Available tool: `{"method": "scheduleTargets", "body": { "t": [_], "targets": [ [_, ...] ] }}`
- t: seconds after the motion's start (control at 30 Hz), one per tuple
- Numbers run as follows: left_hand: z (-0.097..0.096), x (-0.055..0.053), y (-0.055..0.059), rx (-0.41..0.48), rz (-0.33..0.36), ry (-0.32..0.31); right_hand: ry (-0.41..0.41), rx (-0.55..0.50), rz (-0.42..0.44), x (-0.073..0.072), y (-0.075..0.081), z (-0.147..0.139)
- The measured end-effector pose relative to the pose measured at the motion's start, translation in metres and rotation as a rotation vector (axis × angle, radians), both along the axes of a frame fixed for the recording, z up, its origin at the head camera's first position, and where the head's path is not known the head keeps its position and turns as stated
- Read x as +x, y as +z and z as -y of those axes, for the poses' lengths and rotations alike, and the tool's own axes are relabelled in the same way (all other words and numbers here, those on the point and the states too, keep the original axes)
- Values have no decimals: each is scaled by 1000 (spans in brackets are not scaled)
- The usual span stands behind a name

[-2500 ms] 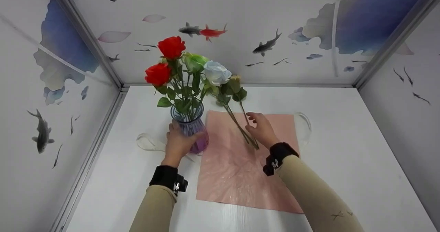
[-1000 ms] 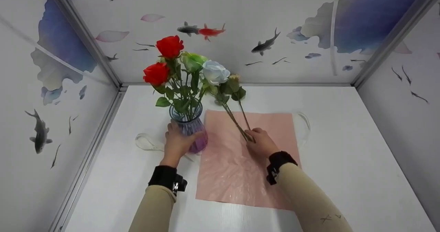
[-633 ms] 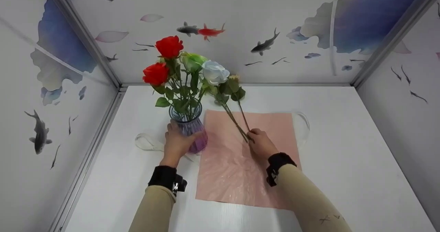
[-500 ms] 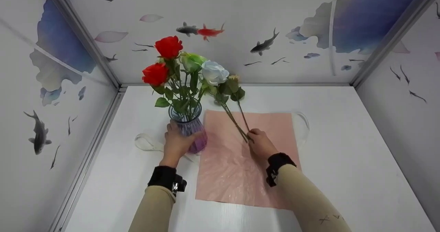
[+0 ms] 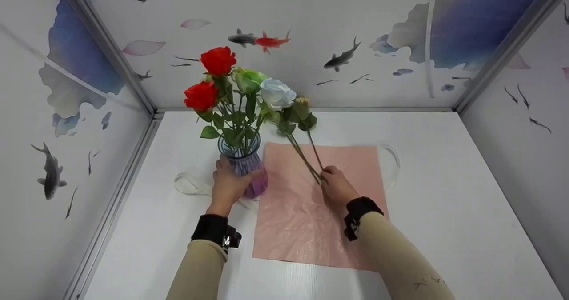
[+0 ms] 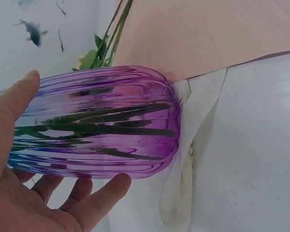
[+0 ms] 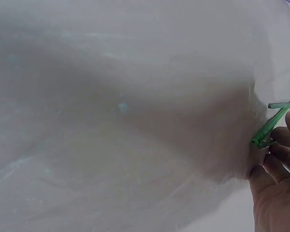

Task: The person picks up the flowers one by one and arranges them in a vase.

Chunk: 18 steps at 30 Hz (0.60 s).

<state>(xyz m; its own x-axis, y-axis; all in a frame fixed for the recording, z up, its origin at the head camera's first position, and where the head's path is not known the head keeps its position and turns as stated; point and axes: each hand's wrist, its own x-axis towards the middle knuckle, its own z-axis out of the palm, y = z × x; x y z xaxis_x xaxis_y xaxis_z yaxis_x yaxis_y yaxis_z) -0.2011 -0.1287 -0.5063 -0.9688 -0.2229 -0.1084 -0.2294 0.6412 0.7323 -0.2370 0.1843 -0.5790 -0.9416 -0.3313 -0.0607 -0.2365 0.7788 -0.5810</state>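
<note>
My left hand (image 5: 227, 186) grips the ribbed glass vase (image 5: 257, 188), its thumb and fingers on either side; the glass fades from blue to purple. Inside, several stems (image 6: 130, 129) show through the wall. Two red roses (image 5: 218, 61), a green-yellow one and a pale blue rose (image 5: 278, 94) rise above the vase's rim. To its right, a few loose flower stems (image 5: 304, 158) slant across a pink sheet (image 5: 298, 229). The fingers of my right hand (image 5: 340, 186) pinch at the lower stem of the flower with a yellowish bloom (image 5: 303, 102). Cut green ends (image 7: 266, 133) stick out beside the fingertips.
A white ribbon loop (image 5: 189, 184) lies left of the vase, and another white loop (image 5: 393, 158) curves out at the sheet's right edge. The white table (image 5: 444, 193) meets printed walls (image 5: 311, 6) at the back and sides.
Over the earlier frames my right hand lowered from beside the stem and its fingers closed at the stem ends. In the last half second nothing visibly moves. My left hand stays on the vase.
</note>
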Motion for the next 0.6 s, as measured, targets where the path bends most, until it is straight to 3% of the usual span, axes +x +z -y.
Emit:
{"method": "scheduleTargets", "body": {
  "t": [0.17, 0.33, 0.6],
  "targets": [
    [0, -1, 0, -12, -12, -5, 7, -12, -6, 0, -1, 0],
    [0, -1, 1, -16, -8, -7, -36, 26, 9, -1, 0, 2],
    [0, -1, 1, -12, 6, 2, -3, 180, -158, 3, 5, 2]
  ]
}}
